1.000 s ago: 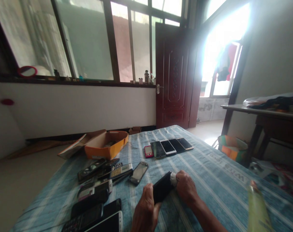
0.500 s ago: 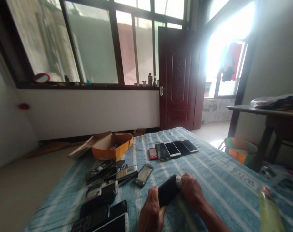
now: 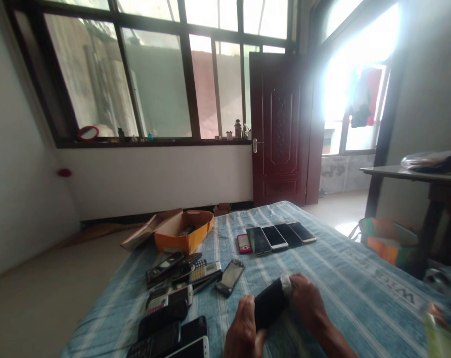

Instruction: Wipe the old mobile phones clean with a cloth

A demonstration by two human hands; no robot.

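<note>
My left hand (image 3: 243, 329) grips the near end of a black phone (image 3: 269, 309) held just above the striped blue cloth (image 3: 340, 278). At the phone's far end, my right hand (image 3: 308, 306) is closed on a small white wad of cloth (image 3: 286, 283) and presses it against the phone. A row of several phones (image 3: 275, 237), the leftmost red, lies beyond my hands. To the left lies a loose heap of old phones (image 3: 179, 278), with more dark ones (image 3: 169, 333) near the bottom edge.
An open orange box (image 3: 184, 232) with its lid beside it stands at the cloth's far left. A green bottle (image 3: 439, 335) shows blurred at the lower right. A dark table (image 3: 415, 174) and a colourful bag (image 3: 385, 241) are on the right; a brown door (image 3: 279, 129) is behind.
The camera has turned, so everything sits further right and lower in view. Both hands keep their hold on the black phone and the white wad.
</note>
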